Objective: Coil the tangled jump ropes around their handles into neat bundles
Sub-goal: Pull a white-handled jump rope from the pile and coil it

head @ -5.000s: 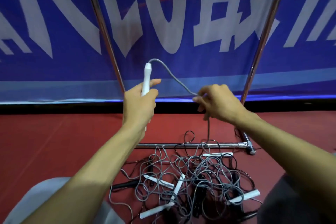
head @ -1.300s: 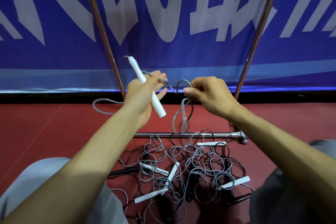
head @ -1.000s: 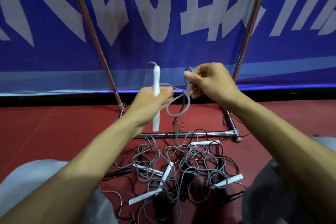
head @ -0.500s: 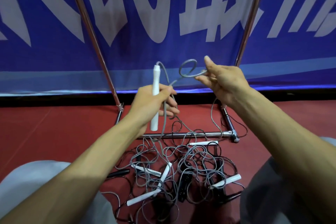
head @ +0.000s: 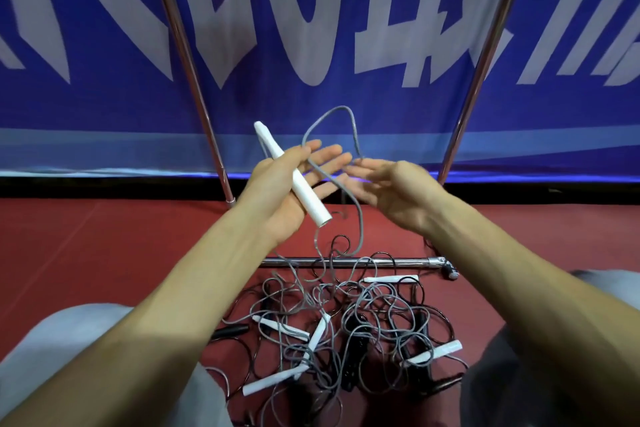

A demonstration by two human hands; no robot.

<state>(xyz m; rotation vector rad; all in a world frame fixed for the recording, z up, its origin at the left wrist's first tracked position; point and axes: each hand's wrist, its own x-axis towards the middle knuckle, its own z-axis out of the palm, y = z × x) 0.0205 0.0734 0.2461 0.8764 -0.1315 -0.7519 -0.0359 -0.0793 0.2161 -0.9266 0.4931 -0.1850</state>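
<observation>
My left hand [head: 277,191] holds a white jump-rope handle [head: 304,191] tilted, its tip up and to the left, pinned by the thumb with the fingers stretched out. The handle's grey rope [head: 341,111] arches above both hands, crosses my left fingers and drops to the pile. My right hand [head: 394,194] is blurred, fingers straight, its fingertips near the rope's loop; I see nothing gripped in it. The tangled pile [head: 346,322] of grey and black ropes with several white and black handles lies on the red floor below.
A chrome rack frame has a floor bar [head: 398,262] just behind the pile, with two slanted poles [head: 183,55] rising in front of a blue banner [head: 311,28]. Knees in grey trousers [head: 86,357] flank the pile on both sides.
My right hand has let go of the small loop it pinched, and opened. My left hand has tilted the handle leftward and spread its fingers, with the rope draped across them.
</observation>
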